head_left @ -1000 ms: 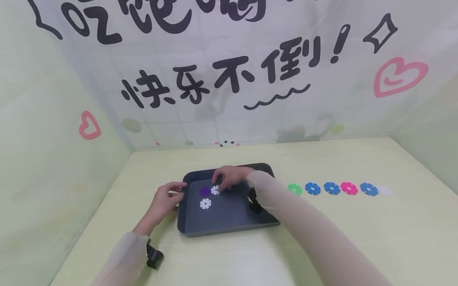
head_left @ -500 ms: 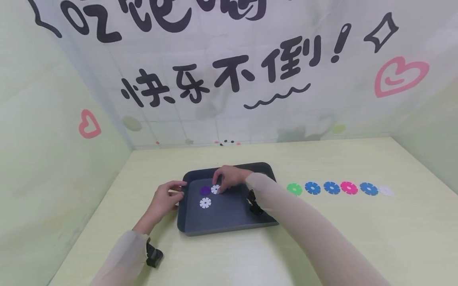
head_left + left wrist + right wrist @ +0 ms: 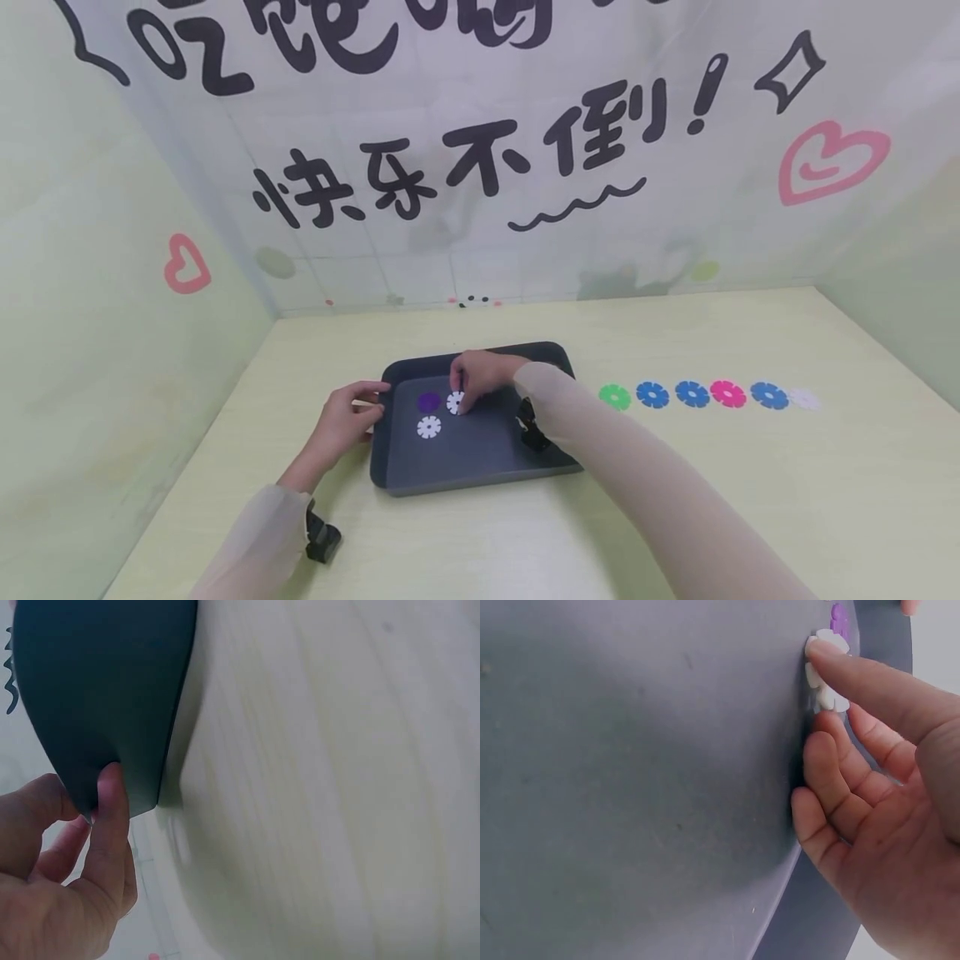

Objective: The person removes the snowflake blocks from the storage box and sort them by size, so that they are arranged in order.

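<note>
My left hand (image 3: 343, 423) pinches the left rim of the dark grey tray (image 3: 480, 479), thumb and fingers on either side of its wall (image 3: 112, 690) in the left wrist view. Inside the tray, my right hand (image 3: 486, 372) holds a white notched snowflake disc (image 3: 454, 403) between thumb and fingertips. In the right wrist view the white snowflake disc (image 3: 829, 679) stands partly hidden behind the thumb. A purple snowflake disc (image 3: 428, 403) lies just left of it. Another white snowflake disc (image 3: 429, 427) lies below the purple one.
To the tray's right, a row of snowflake discs lies on the pale wooden table (image 3: 675, 500): green (image 3: 615, 397), several blue, a pink one (image 3: 727, 394) and a white one (image 3: 805, 398) at the end. A printed cloth wall (image 3: 480, 250) stands behind the table.
My right hand has shifted slightly right with the white snowflake disc, leaving a small gap beside the purple one. My left hand stays on the tray rim.
</note>
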Demonstrator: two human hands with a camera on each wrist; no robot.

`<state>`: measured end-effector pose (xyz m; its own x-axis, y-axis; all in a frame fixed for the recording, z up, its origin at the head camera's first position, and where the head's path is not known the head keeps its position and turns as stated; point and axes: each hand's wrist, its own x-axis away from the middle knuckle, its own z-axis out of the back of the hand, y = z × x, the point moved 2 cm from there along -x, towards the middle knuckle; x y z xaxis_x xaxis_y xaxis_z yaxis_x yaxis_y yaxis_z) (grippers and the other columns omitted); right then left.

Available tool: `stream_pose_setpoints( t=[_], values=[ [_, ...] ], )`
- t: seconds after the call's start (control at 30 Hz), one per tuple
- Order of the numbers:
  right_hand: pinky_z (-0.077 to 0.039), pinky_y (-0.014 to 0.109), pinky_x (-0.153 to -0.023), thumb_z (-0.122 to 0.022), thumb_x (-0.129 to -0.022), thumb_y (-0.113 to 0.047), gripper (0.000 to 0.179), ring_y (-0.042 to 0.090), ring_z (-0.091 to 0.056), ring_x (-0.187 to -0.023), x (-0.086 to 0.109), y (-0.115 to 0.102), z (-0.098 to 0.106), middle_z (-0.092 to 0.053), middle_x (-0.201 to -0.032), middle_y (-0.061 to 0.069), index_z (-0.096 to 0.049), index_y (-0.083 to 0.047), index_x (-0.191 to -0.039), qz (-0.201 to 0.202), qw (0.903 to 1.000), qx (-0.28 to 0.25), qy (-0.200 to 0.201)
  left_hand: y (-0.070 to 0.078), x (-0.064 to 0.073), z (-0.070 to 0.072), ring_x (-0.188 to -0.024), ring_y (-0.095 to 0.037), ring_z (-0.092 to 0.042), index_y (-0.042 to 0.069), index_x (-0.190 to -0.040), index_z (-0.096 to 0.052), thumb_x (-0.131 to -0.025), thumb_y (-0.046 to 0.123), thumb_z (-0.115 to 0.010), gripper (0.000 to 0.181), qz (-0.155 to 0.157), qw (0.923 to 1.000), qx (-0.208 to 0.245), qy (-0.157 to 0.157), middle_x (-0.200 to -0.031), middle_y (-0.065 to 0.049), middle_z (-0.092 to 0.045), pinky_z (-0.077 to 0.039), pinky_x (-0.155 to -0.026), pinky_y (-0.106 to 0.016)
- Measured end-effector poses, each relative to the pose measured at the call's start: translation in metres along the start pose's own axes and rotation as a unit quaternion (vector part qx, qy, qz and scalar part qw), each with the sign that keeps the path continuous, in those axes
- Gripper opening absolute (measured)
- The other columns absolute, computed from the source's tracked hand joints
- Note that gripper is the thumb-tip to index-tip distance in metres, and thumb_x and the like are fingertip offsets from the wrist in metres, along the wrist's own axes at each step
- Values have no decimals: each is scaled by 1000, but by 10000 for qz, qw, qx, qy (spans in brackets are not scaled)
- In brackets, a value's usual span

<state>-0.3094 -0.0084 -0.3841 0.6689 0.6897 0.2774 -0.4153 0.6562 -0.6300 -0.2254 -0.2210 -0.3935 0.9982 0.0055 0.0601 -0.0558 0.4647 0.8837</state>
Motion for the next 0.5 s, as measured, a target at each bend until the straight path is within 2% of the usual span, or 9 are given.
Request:
stream_pose_setpoints(
  t=[0.23, 0.37, 0.5],
  values=[
    [-41, 19, -52, -67, -77, 3, 14, 9, -49, -54, 10, -1, 4, -56, -63, 1, -56, -1, -85, 410, 9986, -299, -146, 1, 0, 0, -76, -20, -59, -4, -120, -55, -81, -6, -51, 39, -22, 10000, -6, 2, -99, -18, -52, -53, -53, -33],
    [-43, 19, -54, -63, -81, 2, 10, 11, -51, -57, 20, 1, 12, -58, -67, 3, -55, 0, -87, 606, 9978, -247, -98, 3, 1, -2, -79, -23, -59, -4, -120, -55, -81, -6, -51, 39, -42, 10000, 28, -6, -99, -19, -52, -53, -54, -33],
    [-42, 20, -56, -63, -82, -1, 10, 11, -50, -62, 30, 3, 21, -56, -72, 2, -54, -3, -88, 635, 9978, -167, 26, 2, 3, -1, -79, -22, -60, -5, -120, -55, -81, -6, -51, 38, -44, 10000, 17, 8, -99, -18, -52, -54, -54, -34]
  ],
)
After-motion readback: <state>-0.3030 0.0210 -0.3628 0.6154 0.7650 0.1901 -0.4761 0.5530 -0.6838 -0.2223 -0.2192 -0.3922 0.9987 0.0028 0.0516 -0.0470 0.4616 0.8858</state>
